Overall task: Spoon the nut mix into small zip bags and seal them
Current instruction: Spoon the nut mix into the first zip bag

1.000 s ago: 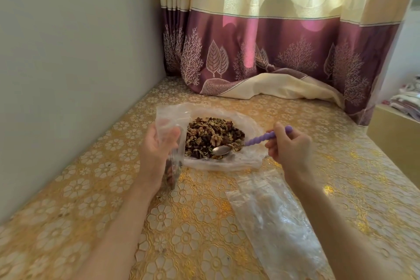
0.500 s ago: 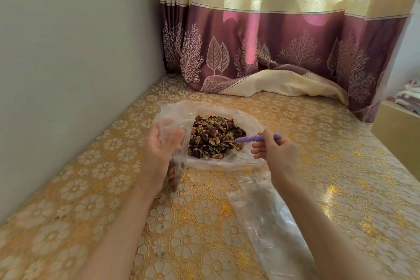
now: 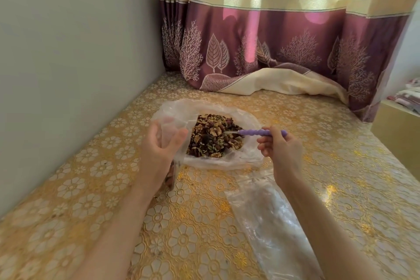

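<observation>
A pile of nut mix (image 3: 212, 141) lies in a wide clear plastic bag (image 3: 248, 154) on the gold flowered tabletop. My right hand (image 3: 283, 152) grips the purple handle of a spoon (image 3: 261, 132); its metal bowl carries a walnut piece above the pile. My left hand (image 3: 162, 146) holds a small clear zip bag (image 3: 171, 174) upright by its mouth, just left of the pile. Some nuts show in the bag's bottom, partly hidden by my wrist.
A crumpled clear plastic bag (image 3: 270, 218) lies on the table (image 3: 91, 188) under my right forearm. A grey wall runs along the left. A purple and cream curtain (image 3: 261, 52) hangs at the back, its hem on the table. The table's edge is at the right.
The spoon has gone from the pile's near edge into the mix and come up loaded with nuts. My right hand shifted left. My left hand keeps the small bag in place.
</observation>
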`<state>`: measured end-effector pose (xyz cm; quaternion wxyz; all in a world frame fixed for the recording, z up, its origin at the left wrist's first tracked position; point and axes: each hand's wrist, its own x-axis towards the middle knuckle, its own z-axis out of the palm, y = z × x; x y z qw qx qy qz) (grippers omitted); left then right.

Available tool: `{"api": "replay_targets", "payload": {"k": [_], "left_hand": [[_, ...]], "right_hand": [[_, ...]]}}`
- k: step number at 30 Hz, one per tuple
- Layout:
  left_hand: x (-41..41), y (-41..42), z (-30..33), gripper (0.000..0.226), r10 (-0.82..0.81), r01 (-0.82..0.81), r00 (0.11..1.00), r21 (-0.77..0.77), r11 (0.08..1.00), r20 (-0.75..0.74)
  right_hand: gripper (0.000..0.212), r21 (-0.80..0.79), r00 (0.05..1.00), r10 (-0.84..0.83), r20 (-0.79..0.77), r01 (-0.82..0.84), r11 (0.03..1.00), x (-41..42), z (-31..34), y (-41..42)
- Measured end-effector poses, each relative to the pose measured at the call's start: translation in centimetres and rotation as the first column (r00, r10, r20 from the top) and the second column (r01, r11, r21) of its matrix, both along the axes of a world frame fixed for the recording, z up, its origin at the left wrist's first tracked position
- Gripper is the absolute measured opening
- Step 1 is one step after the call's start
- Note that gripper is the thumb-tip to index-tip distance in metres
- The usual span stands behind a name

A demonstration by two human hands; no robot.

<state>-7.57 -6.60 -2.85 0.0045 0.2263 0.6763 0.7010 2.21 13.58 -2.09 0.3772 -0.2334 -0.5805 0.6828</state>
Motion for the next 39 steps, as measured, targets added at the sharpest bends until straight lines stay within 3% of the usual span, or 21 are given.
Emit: {"api": "replay_targets", "payload": {"k": [7,13,20,24,26,30,34,39], "left_hand": [[0.2,0.3,0.1,0.07,-0.007,0.007,1.0,-0.016,1.0,0.009],[0.3,0.2,0.2,0.08,-0.013,0.012,1.0,-0.056,0.998,-0.007],[0.7,0.4,0.5,0.066,-0.02,0.02,1.0,-0.042,0.999,0.003],[0.7,0.4,0.4,0.045,-0.002,0.002,1.0,-0.026,1.0,-0.01],[0.6,0.4,0.5,0.057,0.008,-0.009,1.0,-0.022,1.0,-0.017],[0.7,0.3,0.7,0.092,0.02,-0.02,1.0,0.001,1.0,-0.011],[0.8,0.2,0.8,0.084,0.033,-0.033,0.999,0.046,0.998,0.007],[0.7,0.2,0.7,0.072,0.053,-0.054,0.999,0.07,0.996,0.006]], "right_hand": [[0.028,0.028,0.994,-0.006,-0.105,0.009,1.0,-0.1,3.4,-0.5],[0.035,0.112,0.98,0.089,-0.177,-0.07,0.991,0.0,6.1,-2.4],[0.027,0.425,0.964,0.23,-0.131,-0.155,0.892,0.6,6.2,-4.8],[0.021,0.476,0.953,0.27,-0.134,-0.177,0.862,0.6,6.1,-4.8],[0.02,0.474,0.947,0.28,-0.156,-0.176,0.862,0.5,6.2,-4.7],[0.021,0.388,0.95,0.2,-0.238,-0.096,0.917,0.4,6.0,-3.7],[0.029,0.223,0.967,0.026,-0.253,0.032,0.974,0.3,5.1,-1.8],[0.038,0.268,0.993,-0.074,-0.09,0.096,0.959,0.8,2.9,0.3]]}}
